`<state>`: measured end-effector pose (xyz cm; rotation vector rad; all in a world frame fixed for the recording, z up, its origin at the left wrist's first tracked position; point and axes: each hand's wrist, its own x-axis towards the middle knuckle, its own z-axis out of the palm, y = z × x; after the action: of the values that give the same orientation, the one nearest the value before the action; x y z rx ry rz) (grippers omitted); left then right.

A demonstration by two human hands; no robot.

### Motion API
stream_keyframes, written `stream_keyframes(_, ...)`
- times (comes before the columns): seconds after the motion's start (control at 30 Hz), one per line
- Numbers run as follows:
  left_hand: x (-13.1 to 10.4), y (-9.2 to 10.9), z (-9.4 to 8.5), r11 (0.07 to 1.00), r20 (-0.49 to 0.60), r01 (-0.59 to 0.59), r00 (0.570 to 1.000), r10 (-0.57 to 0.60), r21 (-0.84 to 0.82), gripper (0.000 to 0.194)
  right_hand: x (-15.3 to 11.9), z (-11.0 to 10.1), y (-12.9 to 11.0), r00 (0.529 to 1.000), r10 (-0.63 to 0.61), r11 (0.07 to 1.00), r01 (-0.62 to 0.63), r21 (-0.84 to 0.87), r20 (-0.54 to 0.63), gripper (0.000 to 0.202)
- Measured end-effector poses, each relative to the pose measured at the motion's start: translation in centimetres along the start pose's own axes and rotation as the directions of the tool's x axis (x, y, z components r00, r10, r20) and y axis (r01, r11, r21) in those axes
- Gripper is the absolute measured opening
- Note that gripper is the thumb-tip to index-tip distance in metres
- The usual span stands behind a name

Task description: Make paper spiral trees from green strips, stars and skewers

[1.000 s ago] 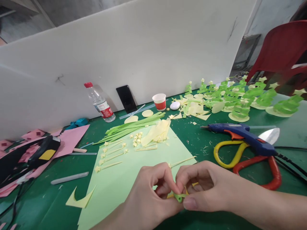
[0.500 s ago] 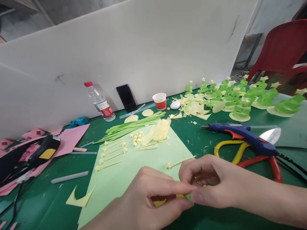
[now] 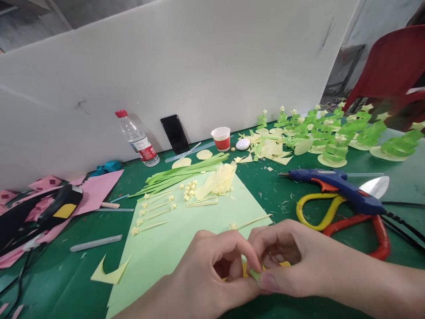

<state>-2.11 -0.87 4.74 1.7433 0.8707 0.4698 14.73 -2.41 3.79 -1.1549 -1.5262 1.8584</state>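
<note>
My left hand and my right hand meet at the front of the table, fingertips pinched together on a small piece of green paper. Most of that paper is hidden by the fingers. Something yellow shows behind them, too covered to name. Just beyond my hands, a thin stick with a pale star lies on the light green sheet. More star-tipped sticks, a heap of small paper stars, and pale yellow paper strips rest farther back on the sheet.
A blue glue gun lies over scissors at right. Green spiral paper trees crowd the back right. Along the back stand a paper cup, a phone and a bottle. Green strips lie behind the sheet.
The fingers of both hands have shifted on the green paper, and my left index finger is now more bent and raised. The things on the table stay put.
</note>
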Motion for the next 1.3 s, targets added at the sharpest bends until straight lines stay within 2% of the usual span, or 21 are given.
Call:
stream_keyframes(0.07, 0.0, 0.1, -0.4, 0.99, 0.05, -0.126, 0.991, 0.123, 0.061, 0.004, -0.1, -0.2, -0.5, 1.0, 0.025, 1.0, -0.025, -0.009, 0.0, 0.017)
stream_keyframes(0.13, -0.1, 0.4, -0.8, 0.97, 0.127, -0.226, 0.968, 0.214, 0.09, 0.015, -0.1, -0.3, -0.9, 0.998, 0.066, 0.997, -0.066, -0.035, -0.002, 0.016)
stream_keyframes(0.23, -0.2, 0.6, -0.9, 0.961, 0.224, -0.258, 0.947, 0.23, 0.103, 0.026, -0.1, -0.4, -1.1, 0.993, 0.12, 0.989, -0.12, -0.083, -0.013, 0.016)
stream_keyframes(0.27, -0.2, 0.6, -0.9, 0.96, 0.223, -0.258, 0.947, 0.229, 0.109, 0.025, 0.0, -0.4, -1.1, 0.993, 0.118, 0.989, -0.119, -0.087, -0.016, 0.017)
stream_keyframes(0.33, -0.2, 0.3, -0.6, 0.961, 0.154, -0.243, 0.963, 0.223, 0.128, 0.019, 0.0, -0.3, -0.8, 0.997, 0.072, 0.994, -0.074, -0.08, -0.023, 0.021)
stream_keyframes(0.43, -0.1, -0.1, -0.2, 0.985, 0.021, -0.129, 0.992, 0.127, 0.112, 0.01, 0.0, -0.2, -0.4, 1.0, -0.001, 0.996, 0.0, -0.089, -0.012, 0.023)
stream_keyframes(0.53, -0.1, -0.1, 0.1, 0.999, -0.025, -0.027, 0.999, 0.028, 0.033, 0.013, -0.1, 0.1, -0.1, 1.0, -0.004, 0.997, 0.002, -0.08, -0.02, 0.021)
stream_keyframes(0.6, -0.1, -0.1, 0.1, 0.999, -0.041, -0.031, 0.999, 0.032, 0.013, 0.013, -0.1, 0.1, -0.1, 0.999, -0.023, 0.996, 0.02, -0.084, -0.043, 0.019)
stream_keyframes(0.7, -0.1, -0.1, -0.1, 0.989, 0.004, -0.132, 0.991, 0.132, 0.071, 0.006, -0.2, -0.1, -0.3, 0.997, -0.063, 0.989, 0.054, -0.141, -0.054, 0.017)
stream_keyframes(0.8, -0.3, -0.1, -0.5, 0.966, 0.149, -0.237, 0.964, 0.221, 0.104, 0.019, -0.5, -0.4, -0.6, 0.998, -0.044, 0.983, 0.034, -0.179, -0.049, 0.017)
stream_keyframes(0.87, -0.3, 0.0, -0.7, 0.962, 0.191, -0.255, 0.953, 0.233, 0.099, 0.024, -0.5, -0.6, -0.7, 0.999, -0.017, 0.986, 0.011, -0.165, -0.035, 0.017)
stream_keyframes(0.93, -0.3, 0.1, -0.7, 0.968, 0.141, -0.233, 0.965, 0.219, 0.089, 0.02, -0.5, -0.6, -0.7, 1.0, -0.023, 0.993, 0.023, -0.119, 0.005, 0.017)
stream_keyframes(1.0, -0.2, 0.2, -0.5, 0.985, 0.049, -0.161, 0.986, 0.158, 0.069, 0.012, -0.4, -0.5, -0.5, 0.998, -0.048, 0.996, 0.051, -0.071, 0.032, 0.018)
stream_keyframes(1.07, -0.2, 0.0, -0.1, 0.997, -0.018, -0.073, 0.997, 0.074, 0.03, 0.005, -0.2, -0.4, -0.3, 0.998, -0.06, 0.997, 0.061, -0.039, 0.028, 0.018)
stream_keyframes(1.13, -0.1, -0.2, 0.2, 1.0, -0.043, -0.02, 0.999, 0.02, -0.007, 0.008, -0.1, -0.3, -0.1, 0.999, -0.045, 0.998, 0.046, -0.032, 0.012, 0.019)
stream_keyframes(1.23, -0.1, -0.3, 0.2, 1.0, -0.03, 0.005, 1.0, -0.005, 0.003, 0.006, -0.2, -0.3, -0.2, 0.999, -0.036, 0.997, 0.036, -0.062, 0.007, 0.017)
stream_keyframes(1.3, -0.2, -0.2, 0.0, 0.999, 0.052, -0.006, 0.999, 0.004, 0.043, 0.009, -0.3, -0.3, -0.6, 1.0, -0.023, 0.993, 0.022, -0.114, -0.004, 0.013)
